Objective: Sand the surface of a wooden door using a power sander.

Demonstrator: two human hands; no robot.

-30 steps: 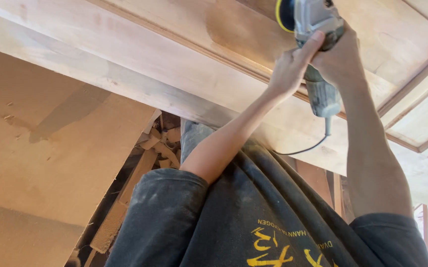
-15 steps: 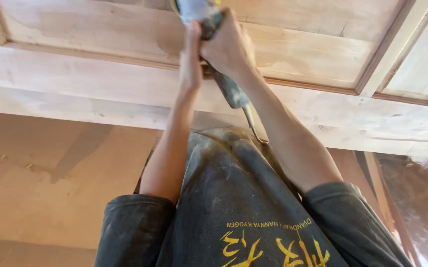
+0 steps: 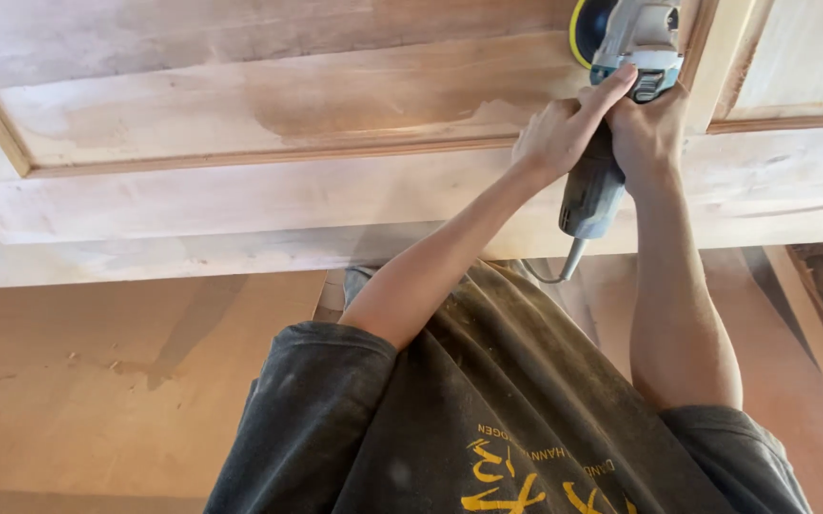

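Note:
A grey power sander (image 3: 594, 190) with a yellow-rimmed pad rests its disc on a pale wooden panelled door (image 3: 240, 195), near the right end of a recessed panel (image 3: 288, 95). My left hand (image 3: 559, 128) wraps the front of the tool, its fingers stretched up along the head. My right hand (image 3: 647, 128) grips the body just beside it. Both arms reach forward from my dark shirt at the bottom. The sander's cord (image 3: 564, 269) drops off the handle toward my chest.
A raised moulding (image 3: 269, 155) frames the panel, and a vertical stile (image 3: 716, 52) separates it from another panel (image 3: 792, 57) on the right. Below the door lies a brown flat board (image 3: 97, 381). More timber (image 3: 811, 305) lies at the right edge.
The sander and both hands have swung from the upper middle to the upper right of the panel. The view has shifted, so the door's lower rail now crosses the picture.

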